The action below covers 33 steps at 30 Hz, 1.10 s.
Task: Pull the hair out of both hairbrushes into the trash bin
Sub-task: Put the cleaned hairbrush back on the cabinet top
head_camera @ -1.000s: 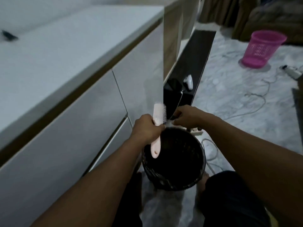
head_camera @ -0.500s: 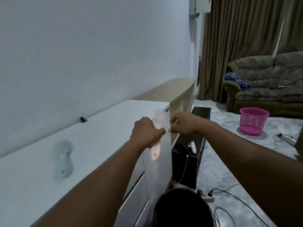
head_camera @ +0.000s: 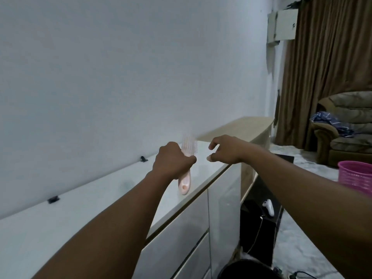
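Observation:
My left hand [head_camera: 173, 162] grips a pale pink hairbrush [head_camera: 186, 168] by its handle, bristle head pointing up, above the white cabinet top [head_camera: 80, 214]. The brush is blurred and I cannot tell whether hair sits in it. My right hand [head_camera: 225, 151] hovers just right of the brush head, apart from it, thumb and fingers spread with nothing between them. The black trash bin [head_camera: 247, 268] shows only as a rim at the bottom edge, below and right of both hands. A second hairbrush is not in view.
A white drawer cabinet [head_camera: 181, 228] runs along the wall on the left, a wooden shelf [head_camera: 241, 125] beyond it. A low black stand [head_camera: 259, 234] carries a white controller [head_camera: 268, 207]. A pink basket [head_camera: 356, 176], a sofa [head_camera: 346, 125] and curtains lie to the right.
The view has swung up from the bin to the cabinet top and wall. Both hands rose with the brush. My right hand has come off the bristles and opened.

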Each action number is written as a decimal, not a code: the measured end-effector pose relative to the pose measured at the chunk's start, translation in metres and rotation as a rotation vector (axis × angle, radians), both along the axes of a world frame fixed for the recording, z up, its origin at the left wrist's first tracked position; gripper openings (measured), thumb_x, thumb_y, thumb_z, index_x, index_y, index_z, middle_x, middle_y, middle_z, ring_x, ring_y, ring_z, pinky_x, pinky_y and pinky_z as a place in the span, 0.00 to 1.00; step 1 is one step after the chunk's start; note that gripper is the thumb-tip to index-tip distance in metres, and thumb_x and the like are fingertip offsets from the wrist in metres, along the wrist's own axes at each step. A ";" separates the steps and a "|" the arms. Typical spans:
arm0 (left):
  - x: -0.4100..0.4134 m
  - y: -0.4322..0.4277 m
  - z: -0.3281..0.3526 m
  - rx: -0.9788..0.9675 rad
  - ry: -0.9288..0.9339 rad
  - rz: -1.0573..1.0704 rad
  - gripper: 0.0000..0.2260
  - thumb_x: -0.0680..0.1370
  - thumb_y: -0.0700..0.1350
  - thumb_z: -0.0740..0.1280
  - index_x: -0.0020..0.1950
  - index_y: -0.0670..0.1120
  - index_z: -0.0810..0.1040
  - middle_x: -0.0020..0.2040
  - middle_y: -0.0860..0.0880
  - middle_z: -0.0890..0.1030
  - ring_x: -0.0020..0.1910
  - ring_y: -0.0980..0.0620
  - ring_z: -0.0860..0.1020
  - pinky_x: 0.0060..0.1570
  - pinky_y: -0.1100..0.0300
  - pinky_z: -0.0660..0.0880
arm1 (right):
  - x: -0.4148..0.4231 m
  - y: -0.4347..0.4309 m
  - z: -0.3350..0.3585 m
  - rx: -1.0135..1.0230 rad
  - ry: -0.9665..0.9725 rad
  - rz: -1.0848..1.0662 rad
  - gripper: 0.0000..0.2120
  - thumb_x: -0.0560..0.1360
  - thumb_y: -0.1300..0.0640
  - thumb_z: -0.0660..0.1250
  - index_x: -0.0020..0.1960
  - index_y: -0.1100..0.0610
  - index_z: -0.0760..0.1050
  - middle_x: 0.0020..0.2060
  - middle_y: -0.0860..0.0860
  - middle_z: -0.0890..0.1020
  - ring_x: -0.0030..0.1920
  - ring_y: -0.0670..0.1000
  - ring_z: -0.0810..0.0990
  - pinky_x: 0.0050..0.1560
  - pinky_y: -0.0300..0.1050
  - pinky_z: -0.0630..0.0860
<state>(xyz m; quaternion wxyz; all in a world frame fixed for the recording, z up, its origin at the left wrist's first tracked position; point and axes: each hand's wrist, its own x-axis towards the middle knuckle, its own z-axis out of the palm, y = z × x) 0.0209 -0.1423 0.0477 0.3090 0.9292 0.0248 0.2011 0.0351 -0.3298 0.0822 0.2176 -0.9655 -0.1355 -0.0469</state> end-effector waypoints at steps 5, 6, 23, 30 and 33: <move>-0.014 0.064 -0.002 -0.019 0.030 0.132 0.19 0.64 0.56 0.70 0.44 0.41 0.77 0.37 0.46 0.80 0.35 0.46 0.82 0.33 0.56 0.79 | 0.005 0.058 -0.003 0.018 0.015 0.095 0.23 0.75 0.47 0.71 0.67 0.52 0.74 0.64 0.51 0.78 0.63 0.54 0.76 0.62 0.48 0.72; -0.017 0.077 -0.005 -0.018 0.038 0.161 0.19 0.63 0.56 0.69 0.43 0.42 0.77 0.37 0.46 0.80 0.35 0.46 0.82 0.35 0.55 0.80 | 0.005 0.071 -0.005 0.021 0.019 0.113 0.22 0.74 0.47 0.71 0.66 0.52 0.74 0.64 0.51 0.78 0.62 0.54 0.76 0.62 0.49 0.73; -0.067 0.210 -0.099 -0.004 0.188 0.463 0.14 0.70 0.53 0.71 0.41 0.46 0.70 0.39 0.50 0.75 0.38 0.48 0.77 0.34 0.59 0.69 | 0.000 0.237 -0.129 0.040 0.061 0.238 0.24 0.74 0.41 0.67 0.64 0.52 0.69 0.59 0.53 0.77 0.57 0.56 0.78 0.52 0.48 0.73; -0.071 0.220 -0.108 -0.028 0.147 0.558 0.14 0.72 0.51 0.71 0.37 0.47 0.68 0.36 0.51 0.72 0.31 0.55 0.70 0.34 0.59 0.68 | 0.001 0.254 -0.143 0.083 -0.028 0.213 0.15 0.73 0.52 0.65 0.58 0.55 0.72 0.55 0.54 0.78 0.53 0.59 0.78 0.46 0.46 0.70; -0.074 0.232 -0.104 -0.031 0.139 0.596 0.13 0.71 0.50 0.71 0.37 0.45 0.69 0.36 0.50 0.73 0.31 0.54 0.71 0.35 0.59 0.71 | 0.001 0.264 -0.142 0.130 -0.034 0.224 0.16 0.73 0.51 0.65 0.59 0.54 0.72 0.56 0.53 0.77 0.54 0.58 0.78 0.49 0.46 0.72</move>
